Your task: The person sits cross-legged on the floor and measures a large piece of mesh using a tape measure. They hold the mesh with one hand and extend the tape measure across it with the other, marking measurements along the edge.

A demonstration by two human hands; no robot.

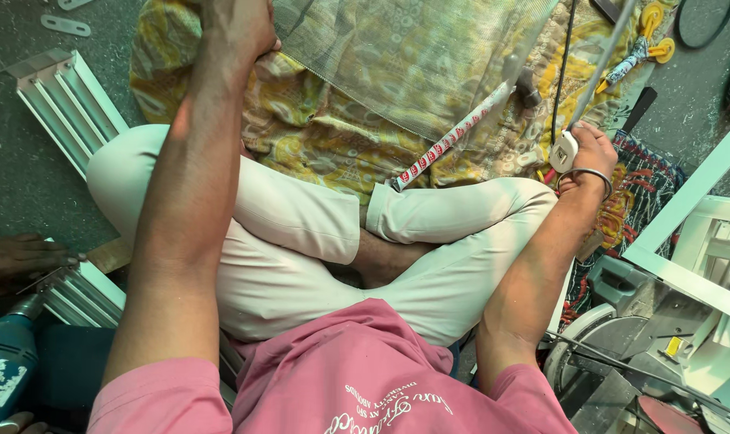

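Note:
I sit cross-legged in cream trousers on a yellow patterned cloth [316,145]. My left hand [238,28] reaches forward and grips the near edge of a fine grey mesh sheet [413,56] spread over the cloth. My right hand [594,153], with a metal bangle at the wrist, is closed around a small white roller tool [564,151] at the foot of a thin grey frame strip [610,44]. A red-and-white printed tube [449,141] lies across the cloth between my hands.
White aluminium channel sections [71,100] lie on the floor at left. Another person's hand [19,259] rests on a channel beside a blue power drill [3,366]. A white frame [694,233] and a saw [606,354] stand at right. A yellow clamp [650,36] lies far right.

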